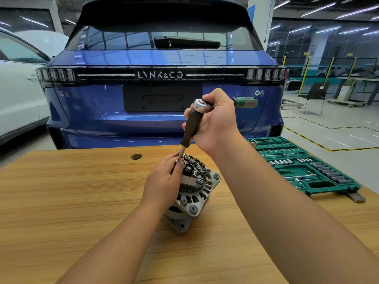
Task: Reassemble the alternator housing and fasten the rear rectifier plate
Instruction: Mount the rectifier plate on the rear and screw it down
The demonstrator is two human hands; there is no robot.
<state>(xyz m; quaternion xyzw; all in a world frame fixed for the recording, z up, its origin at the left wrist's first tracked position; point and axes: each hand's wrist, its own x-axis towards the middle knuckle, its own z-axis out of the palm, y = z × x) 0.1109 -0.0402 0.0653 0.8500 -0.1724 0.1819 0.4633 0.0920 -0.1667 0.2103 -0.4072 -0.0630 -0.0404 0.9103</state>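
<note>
Where the wooden table (82, 201) fills the lower view, the alternator (192, 193) is taken as the landmark and is found near the table's middle, resting tilted on its mounting lug, rear face turned upward.

Item, far left of the alternator: a white car (18, 89), seen in part beyond the table's edge.

Item, behind the alternator: a blue car (162, 111), tail toward the table, lettered LYNK&CO. A round dark hole (136, 156) is set in the table top between this car and the alternator, to the alternator's left.

Item, at the alternator's upper left rim: the left hand (164, 177), fingers curled and pinching the thin metal shaft (181, 153) of the driver tool just where it meets the rear rectifier plate (196, 173). The plate is seated on top of the alternator housing, dark parts and copper windings showing.

Item, above the alternator: the right hand (215, 121), closed round the black driver handle (191, 128) and round the ratchet (202, 104) fitted at its top; the ratchet's green grip (246, 101) projects to the right of the fist.

Item, right of the alternator, well apart: a green socket case (303, 169), lying open on the table. Rows of chrome sockets are held in its moulded recesses, with long bits and extension bars; one large recess near its front is seen unfilled. One socket stands upright at its far left corner.
</note>
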